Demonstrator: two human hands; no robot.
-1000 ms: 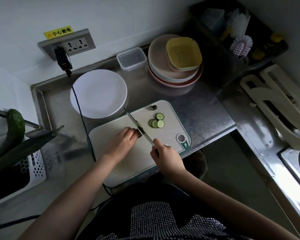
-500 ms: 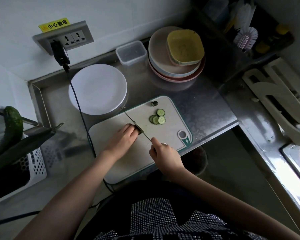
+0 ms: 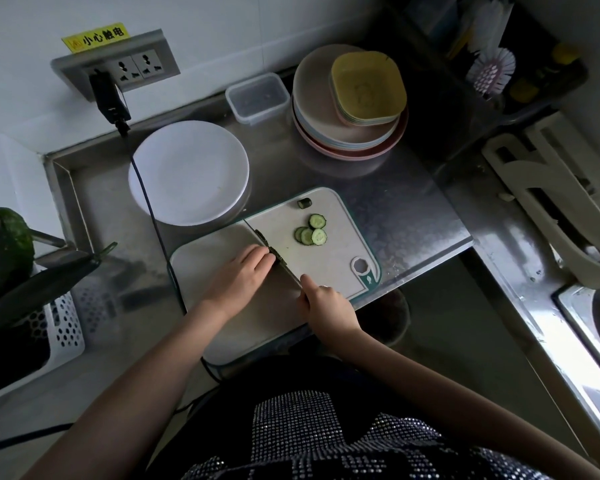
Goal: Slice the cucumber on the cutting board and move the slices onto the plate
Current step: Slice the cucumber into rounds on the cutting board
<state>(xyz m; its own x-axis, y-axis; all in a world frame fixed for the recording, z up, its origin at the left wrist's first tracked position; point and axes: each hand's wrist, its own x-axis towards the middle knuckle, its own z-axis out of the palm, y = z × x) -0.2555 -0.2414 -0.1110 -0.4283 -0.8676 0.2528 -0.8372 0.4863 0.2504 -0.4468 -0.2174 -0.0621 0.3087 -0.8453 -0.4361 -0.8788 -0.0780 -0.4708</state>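
A white cutting board (image 3: 219, 268) with a green rim lies on the steel counter. My left hand (image 3: 238, 277) covers and holds the cucumber (image 3: 276, 255); only its dark cut end shows past my fingertips. My right hand (image 3: 326, 306) grips the handle of a knife (image 3: 264, 242), whose blade lies against that cut end with its tip toward the plate. Several round slices (image 3: 311, 233) and a small end piece (image 3: 304, 203) lie on the board's far right part. The white plate (image 3: 189, 172) stands beyond the board on the left, with nothing on it.
A black cable (image 3: 149, 209) runs from the wall socket across the plate's left edge and past the board. A clear lidded box (image 3: 257, 97) and a stack of plates and bowls (image 3: 350, 102) stand at the back. A white basket (image 3: 32, 344) with cucumbers is at left, a sink (image 3: 589, 317) at right.
The knife blade has come down from its raised slant and now lies low against the cucumber's cut end. Both hands stay in much the same place on the board.
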